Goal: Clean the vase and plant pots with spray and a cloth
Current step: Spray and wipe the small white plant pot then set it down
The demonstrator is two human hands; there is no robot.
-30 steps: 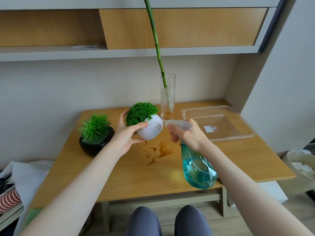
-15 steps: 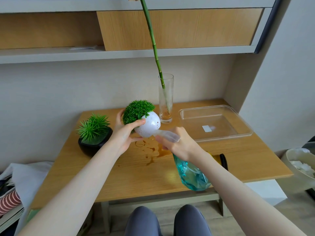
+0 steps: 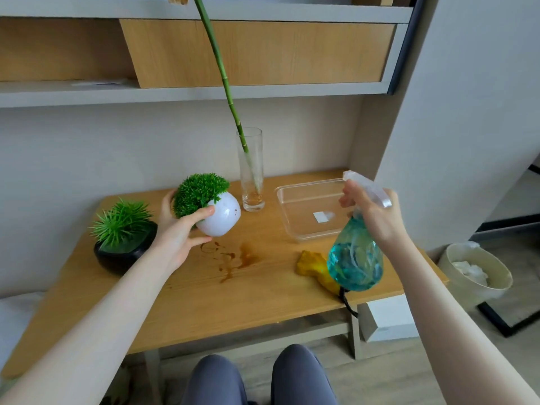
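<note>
My left hand (image 3: 178,232) grips a round white plant pot (image 3: 220,219) with a green tuft, tilted to the right and held just above the wooden table (image 3: 204,299). My right hand (image 3: 371,211) grips the neck of a teal spray bottle (image 3: 355,258), held in the air over the table's right side, well apart from the pot. A yellow cloth (image 3: 312,266) lies on the table behind the bottle. A tall glass vase (image 3: 251,171) with a green stalk stands at the back. A black pot (image 3: 122,252) with spiky green leaves sits at the left.
Brown stains (image 3: 233,257) mark the table's middle. A clear plastic tray (image 3: 309,211) sits at the back right. A shelf unit (image 3: 204,92) hangs above. A bin (image 3: 476,273) with crumpled paper stands on the floor to the right. My knees are under the table's front edge.
My right hand has pulled the spray bottle away from the white pot to the right and upward, uncovering the yellow cloth. My left hand still holds the pot tilted.
</note>
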